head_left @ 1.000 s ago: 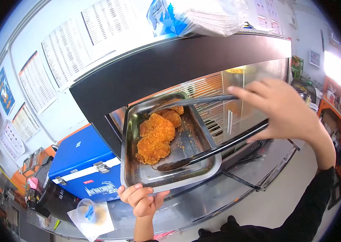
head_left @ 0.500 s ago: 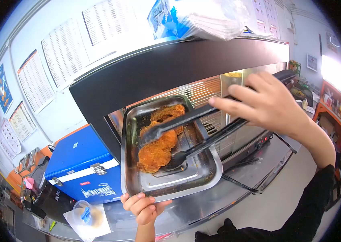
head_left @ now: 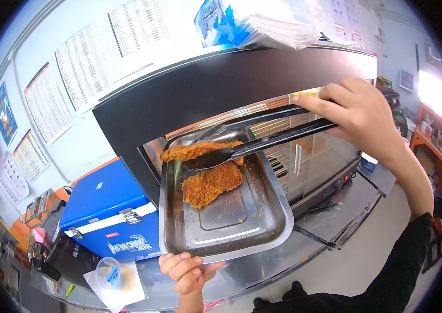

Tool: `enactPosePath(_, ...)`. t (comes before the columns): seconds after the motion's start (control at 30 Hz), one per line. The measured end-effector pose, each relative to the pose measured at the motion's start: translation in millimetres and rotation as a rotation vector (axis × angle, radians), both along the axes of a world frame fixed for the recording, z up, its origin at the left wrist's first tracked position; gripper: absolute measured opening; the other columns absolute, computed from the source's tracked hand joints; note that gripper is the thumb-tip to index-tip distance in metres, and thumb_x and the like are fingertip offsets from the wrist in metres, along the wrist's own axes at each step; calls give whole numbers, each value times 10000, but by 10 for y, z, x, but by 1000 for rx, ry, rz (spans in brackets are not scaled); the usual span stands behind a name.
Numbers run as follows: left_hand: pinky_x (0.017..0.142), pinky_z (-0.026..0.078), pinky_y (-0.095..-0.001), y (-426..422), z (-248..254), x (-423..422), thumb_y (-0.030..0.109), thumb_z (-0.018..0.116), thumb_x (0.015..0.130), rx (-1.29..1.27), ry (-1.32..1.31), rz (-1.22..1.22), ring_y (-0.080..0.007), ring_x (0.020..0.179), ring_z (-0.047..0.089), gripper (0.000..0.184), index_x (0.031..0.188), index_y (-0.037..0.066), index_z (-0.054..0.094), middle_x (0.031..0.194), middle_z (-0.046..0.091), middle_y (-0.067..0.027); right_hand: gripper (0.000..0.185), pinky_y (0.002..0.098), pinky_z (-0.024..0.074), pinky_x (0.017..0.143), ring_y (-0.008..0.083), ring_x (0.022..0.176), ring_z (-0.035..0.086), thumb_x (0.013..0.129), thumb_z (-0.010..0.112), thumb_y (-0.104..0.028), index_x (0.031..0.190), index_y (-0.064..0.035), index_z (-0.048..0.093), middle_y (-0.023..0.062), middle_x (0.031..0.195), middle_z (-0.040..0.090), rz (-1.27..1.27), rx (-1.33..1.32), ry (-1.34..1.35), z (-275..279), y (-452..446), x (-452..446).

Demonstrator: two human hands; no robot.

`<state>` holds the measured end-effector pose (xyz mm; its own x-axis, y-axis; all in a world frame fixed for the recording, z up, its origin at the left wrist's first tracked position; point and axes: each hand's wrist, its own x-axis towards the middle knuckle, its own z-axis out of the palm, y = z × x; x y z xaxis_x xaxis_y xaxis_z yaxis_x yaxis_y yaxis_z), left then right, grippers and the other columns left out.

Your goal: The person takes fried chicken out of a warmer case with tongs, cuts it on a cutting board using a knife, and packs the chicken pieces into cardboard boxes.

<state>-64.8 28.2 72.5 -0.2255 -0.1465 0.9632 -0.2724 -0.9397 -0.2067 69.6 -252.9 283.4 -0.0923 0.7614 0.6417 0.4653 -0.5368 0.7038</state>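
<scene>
My left hand [head_left: 185, 271] grips the near rim of a deep metal tray [head_left: 278, 229], which tilts toward me at the mouth of a display warmer. Closed around black tongs [head_left: 283, 138], my right hand [head_left: 359, 112] holds them over the tray's far part. Between the tong tips is a breaded cutlet [head_left: 192, 151], raised edge-on near the tray's far left side. A second golden-brown breaded cutlet [head_left: 212, 185] lies flat on the tray's bottom. Crumbs are scattered around it.
The dark-topped display warmer [head_left: 231, 78] stands behind the tray, with a plastic bag of white paper [head_left: 278, 26] on top. A blue cooler box [head_left: 108, 208] is at the left. A plastic cup [head_left: 108, 274] stands on paper on the metal counter [head_left: 168, 284].
The tongs have moved up and away toward the tray's far side. They have lifted one cutlet off the other, and the lower cutlet shows more fully.
</scene>
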Motion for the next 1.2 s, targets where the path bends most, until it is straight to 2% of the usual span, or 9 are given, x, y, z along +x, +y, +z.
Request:
enactPosePath(0.17,837,311,-343,-66,0,41,495,636,733,-73,-41,80,-157,891,444,429,994,199,470,827,498,67,530,293,396,605,165,718,489,594,664,-119,1110,-149,548,10,788,502,57,-54,73,-140,185,-150)
enactPosePath(0.27,843,308,-406,-30,-34,-51,505,407,865,59,104,376,-219,970,453,408,996,136,523,928,517,-10,662,324,390,655,195,778,481,515,733,-119,1146,-124,531,41,851,506,-26,-32,277,-33,94,-385)
enactPosePath(0.3,949,238,-454,-35,-34,-59,492,328,895,51,107,391,-203,984,453,406,910,154,552,907,523,13,696,332,389,661,204,782,479,489,749,-138,1149,-120,528,45,852,504,-50,17,314,9,20,-436)
enactPosePath(0.37,1004,162,-474,-35,-14,-72,497,341,890,64,99,411,-193,1006,452,386,925,170,542,877,532,37,809,343,375,676,225,784,467,406,787,-211,1162,-110,519,54,846,497,-148,85,390,55,-141,-479)
enactPosePath(0.5,1064,21,-493,-30,-7,-56,521,370,873,86,78,383,-183,1041,452,365,993,203,504,830,557,81,819,320,354,664,218,775,455,403,793,-237,1167,-119,522,47,847,493,-216,-13,397,110,-272,-472)
enactPosePath(0.8,1060,66,-504,-119,65,-54,470,527,819,44,106,231,-182,979,484,403,1102,201,426,851,583,72,708,299,357,661,183,766,449,514,743,-181,1182,-178,510,15,841,487,-90,-147,219,28,15,-553)
enactPosePath(0.97,893,303,-431,-129,116,-8,467,604,765,92,89,140,-181,845,522,479,1100,176,425,845,583,35,634,297,396,595,167,704,486,584,712,-165,1180,-188,498,2,790,479,-46,-195,250,-220,128,-241)
enactPosePath(1.03,720,337,-354,-132,174,46,422,668,727,61,82,77,-190,752,531,504,1092,167,432,843,581,10,634,304,414,604,181,713,516,583,722,-174,1177,-149,501,12,774,503,-17,-197,409,-203,93,-153)
enactPosePath(1.2,690,343,-333,-136,358,165,304,769,633,-29,213,-29,-193,756,523,571,1080,141,453,831,569,-9,589,285,438,748,190,840,579,647,727,-199,1175,-54,510,81,883,607,-30,-79,1128,-179,-29,48)
